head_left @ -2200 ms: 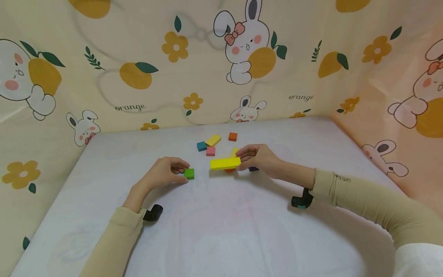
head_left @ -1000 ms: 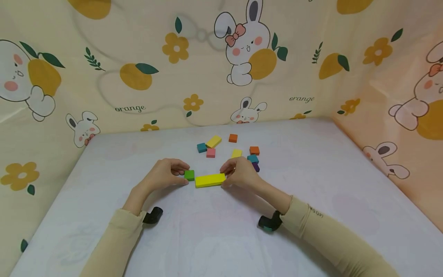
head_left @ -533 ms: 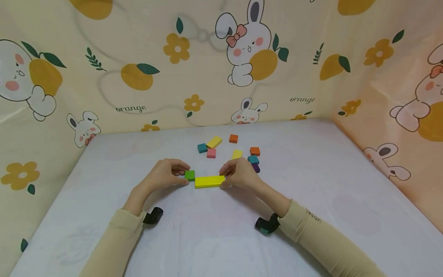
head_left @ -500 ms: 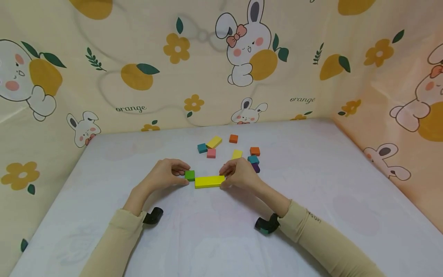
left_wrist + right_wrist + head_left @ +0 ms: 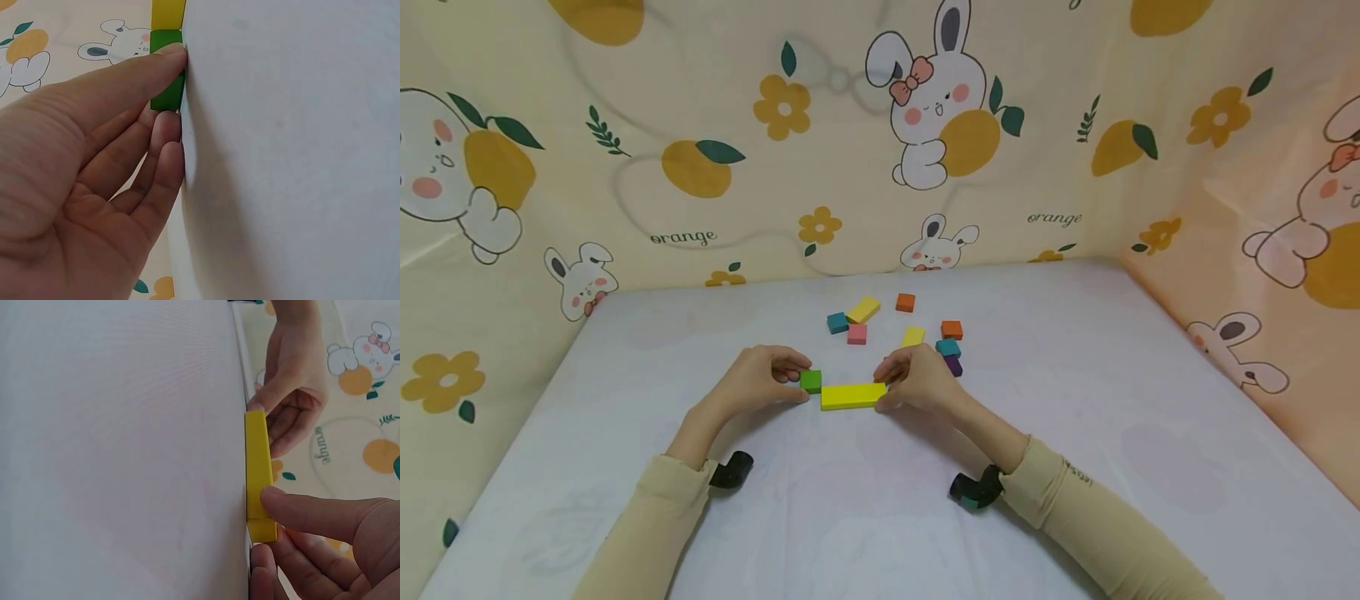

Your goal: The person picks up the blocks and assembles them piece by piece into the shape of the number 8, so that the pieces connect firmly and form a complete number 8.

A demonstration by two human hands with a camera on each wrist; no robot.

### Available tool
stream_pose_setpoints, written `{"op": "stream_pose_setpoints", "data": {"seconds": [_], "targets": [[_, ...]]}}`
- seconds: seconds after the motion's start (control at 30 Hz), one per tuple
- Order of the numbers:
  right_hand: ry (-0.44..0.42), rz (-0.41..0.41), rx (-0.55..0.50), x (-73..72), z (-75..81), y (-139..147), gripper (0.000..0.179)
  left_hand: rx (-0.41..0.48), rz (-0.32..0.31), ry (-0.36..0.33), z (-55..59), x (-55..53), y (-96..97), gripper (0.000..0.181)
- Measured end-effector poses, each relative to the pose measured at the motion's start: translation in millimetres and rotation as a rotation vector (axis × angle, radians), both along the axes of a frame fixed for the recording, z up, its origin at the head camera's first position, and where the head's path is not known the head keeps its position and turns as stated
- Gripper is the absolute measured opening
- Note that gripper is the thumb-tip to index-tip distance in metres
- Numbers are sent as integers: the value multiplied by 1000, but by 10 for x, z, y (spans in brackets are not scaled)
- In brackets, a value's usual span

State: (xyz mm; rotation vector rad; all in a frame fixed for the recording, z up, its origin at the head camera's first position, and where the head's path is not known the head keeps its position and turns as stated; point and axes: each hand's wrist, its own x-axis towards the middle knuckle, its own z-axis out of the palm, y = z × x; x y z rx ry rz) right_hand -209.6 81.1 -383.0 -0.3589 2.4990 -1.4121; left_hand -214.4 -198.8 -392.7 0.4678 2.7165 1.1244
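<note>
Yellow oblong block [image 5: 853, 397] lies nine-to-three lengthwise on the counter [image 5: 850, 517], its three-o'clock end pinched by the fingers of the right hand [image 5: 923, 382], its nine-o'clock end just beside the green square block [image 5: 810, 381] that the fingers of the left hand [image 5: 751, 377] pinch.

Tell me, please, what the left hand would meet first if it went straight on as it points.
Past the green block it pinches, the left hand would probably meet the long yellow block; any gap is unclear.
</note>
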Motion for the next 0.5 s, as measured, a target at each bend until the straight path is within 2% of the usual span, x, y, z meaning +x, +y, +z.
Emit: {"op": "stream_pose_setpoints", "data": {"seconds": [0.5], "targets": [[-9, -9, -10, -14, -5, -3, 28, -1, -6, 8, 0, 3, -1, 45]]}}
